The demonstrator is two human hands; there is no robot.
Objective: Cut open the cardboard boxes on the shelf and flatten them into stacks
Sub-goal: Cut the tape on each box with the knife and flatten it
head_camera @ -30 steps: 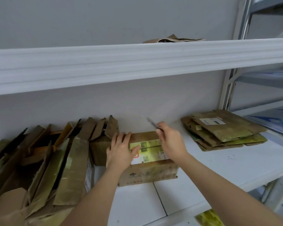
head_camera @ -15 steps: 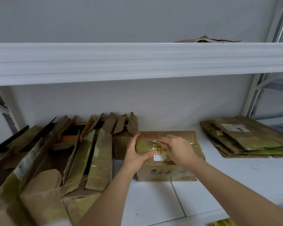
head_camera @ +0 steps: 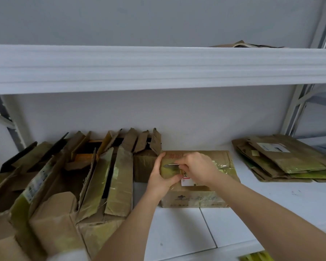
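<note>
A sealed cardboard box [head_camera: 198,193] sits on the white shelf [head_camera: 233,228], near its middle, with its back against the wall. Both hands are on its top. The left hand [head_camera: 161,178] grips the box's left end, fingers curled over the far top edge and thumb pressed along the near side. The right hand [head_camera: 198,169] lies over the middle of the top, knuckles up, fingers curled round a small knife [head_camera: 170,165] whose grey blade points left and lies flat along the taped seam, its tip just short of the left hand's fingers. Both forearms reach in from the lower edge, the right one crossing from the lower right.

Red writing runs along the box's far top edge, too partly hidden to read. A white label [head_camera: 187,181] with a red-bordered mark shows under the right wrist, and dark printed characters on the front face are blurred.

To the left stand opened boxes [head_camera: 102,178] with flaps raised and yellowish tape. To the right, well apart, lies a stack of flattened cardboard [head_camera: 282,159] bearing a white shipping label [head_camera: 272,147]. More cardboard [head_camera: 243,45] rests on the upper shelf [head_camera: 158,68].
</note>
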